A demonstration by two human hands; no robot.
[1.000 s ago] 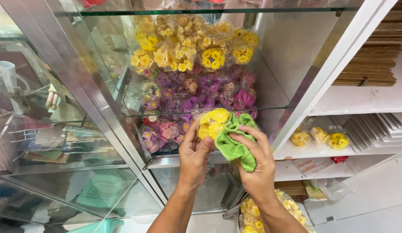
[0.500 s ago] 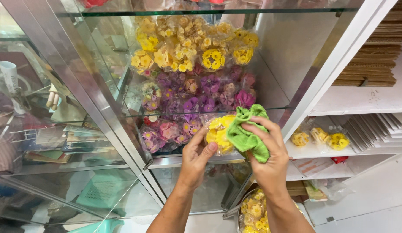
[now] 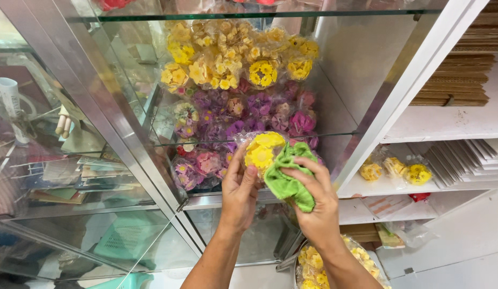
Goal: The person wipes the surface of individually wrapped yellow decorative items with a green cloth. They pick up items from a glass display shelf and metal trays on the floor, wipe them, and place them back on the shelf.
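My left hand (image 3: 240, 188) holds a clear plastic packet of yellow flowers (image 3: 261, 151) up in front of an open glass cabinet. My right hand (image 3: 313, 198) grips a crumpled green cloth (image 3: 287, 177) and presses it against the right side of that packet. Behind the hands, the cabinet's glass shelf (image 3: 340, 133) carries stacked packets of yellow flowers (image 3: 243, 59) over purple and pink ones (image 3: 249, 115).
The cabinet's metal-framed glass door (image 3: 107, 123) stands open at the left. A white shelf unit at the right holds a few yellow flower packets (image 3: 396, 170), stacked flat cardboard (image 3: 463, 75) and white sheets (image 3: 468, 158). A bowl of yellow flower packets (image 3: 318, 265) sits below my right forearm.
Both hands shifted slightly left and up with the packet. The green cloth slid down across the packet's right side, and more of the yellow flowers shows.
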